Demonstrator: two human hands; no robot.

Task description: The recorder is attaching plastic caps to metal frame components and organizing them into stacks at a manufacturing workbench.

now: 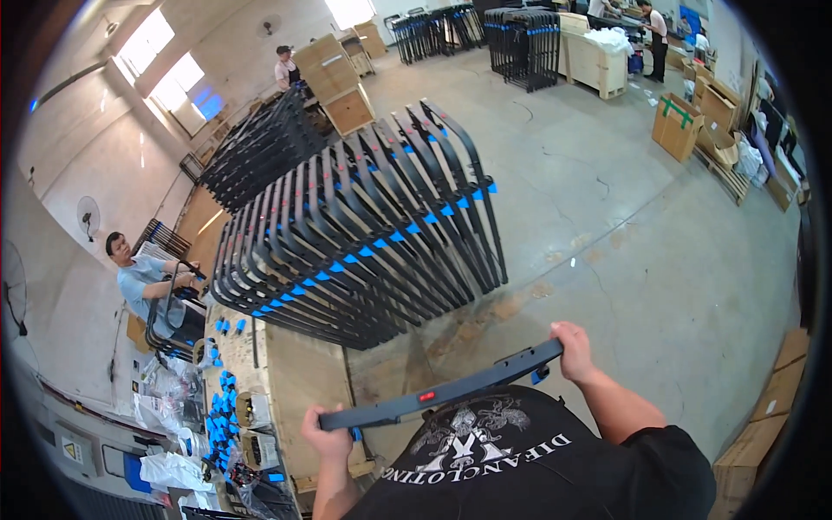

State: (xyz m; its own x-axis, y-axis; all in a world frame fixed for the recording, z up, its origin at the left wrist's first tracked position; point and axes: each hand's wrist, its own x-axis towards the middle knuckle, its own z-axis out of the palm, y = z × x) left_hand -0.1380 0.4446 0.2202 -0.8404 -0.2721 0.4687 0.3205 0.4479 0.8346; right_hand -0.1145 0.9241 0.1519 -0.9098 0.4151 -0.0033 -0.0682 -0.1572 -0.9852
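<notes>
I hold a curved black metal frame [442, 388] level in front of my chest, its top bar running from lower left to upper right. My left hand [327, 438] grips its left end and my right hand [573, 348] grips its right end. A small red mark sits on the bar, with blue clips near each end. Just ahead stands a long row of the same black frames [364, 234] with blue clips, leaning together on the floor.
A wooden workbench [303, 381] at my left carries blue clips [221, 420] and small boxes. A person in a light blue shirt [143, 286] handles a frame at far left. More frame stacks [524, 43], wooden crates [342, 82] and cardboard boxes [676, 126] stand farther off.
</notes>
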